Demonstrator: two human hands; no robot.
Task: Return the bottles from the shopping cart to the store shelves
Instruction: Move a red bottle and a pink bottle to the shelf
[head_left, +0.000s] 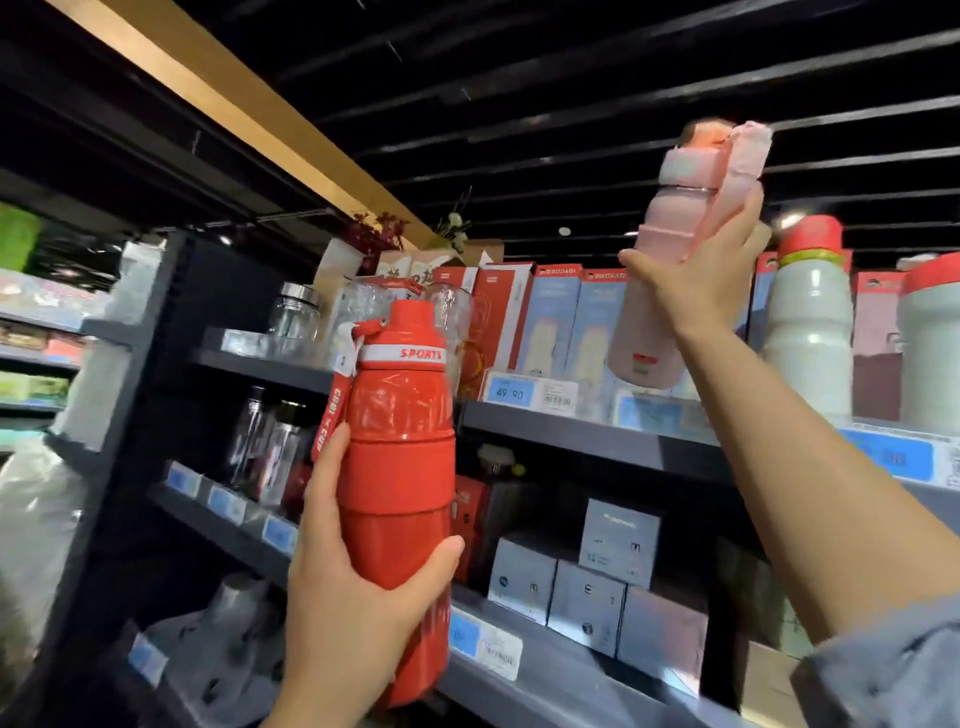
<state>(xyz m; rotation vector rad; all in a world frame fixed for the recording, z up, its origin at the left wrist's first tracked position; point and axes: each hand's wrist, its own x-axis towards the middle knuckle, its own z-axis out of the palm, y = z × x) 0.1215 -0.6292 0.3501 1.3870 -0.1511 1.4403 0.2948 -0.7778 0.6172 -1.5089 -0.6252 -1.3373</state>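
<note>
Dark store shelving (587, 441) fills the view under a black slatted ceiling, with blue price tags along the shelf edges. At the centre a red bottle (400, 467) marked "SPORTS" on a white band stands upright in the air in front of the shelves, its red strap hanging down its left side. The left hand (348, 613) grips it round the lower body, thumb on the right side and fingers curled behind. Higher and to the right, a pink bottle (670, 260) is held up above the top shelf's edge, tilted slightly, its lid and pink strap blurred. The right hand (711, 280) wraps round its middle, fingers curled over the far side; whether its base touches the shelf is hard to tell. Just right of it two white bottles with red caps (810, 322) stand on the top shelf, with boxed bottles (550, 322) behind. Glass jars (296, 312) sit at the left, and grey boxes (587, 587) lie on the shelf below
</note>
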